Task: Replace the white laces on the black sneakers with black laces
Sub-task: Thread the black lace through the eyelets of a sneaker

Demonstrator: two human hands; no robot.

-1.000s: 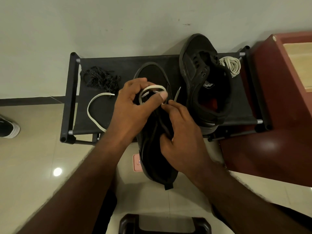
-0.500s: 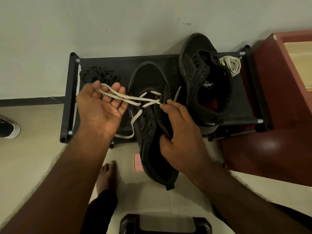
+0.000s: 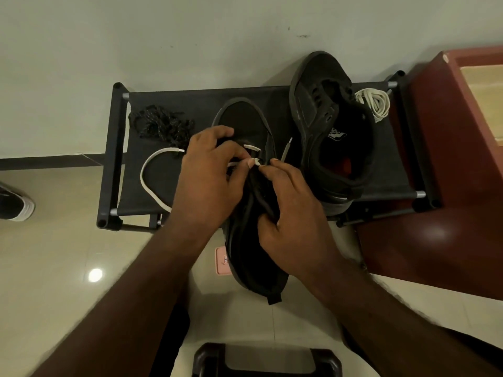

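Unlacing stage: left hand [image 3: 209,172] pinches white lace [image 3: 163,152] at near sneaker's [image 3: 241,115] far eyelets, right hand [image 3: 292,213] grips its upper; next, likely drawing lace leftward, free.

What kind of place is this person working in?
Probably a home entryway: a low shoe rack stands against a plain wall on a tiled floor, holding a black sneaker, with another shoe nearby.
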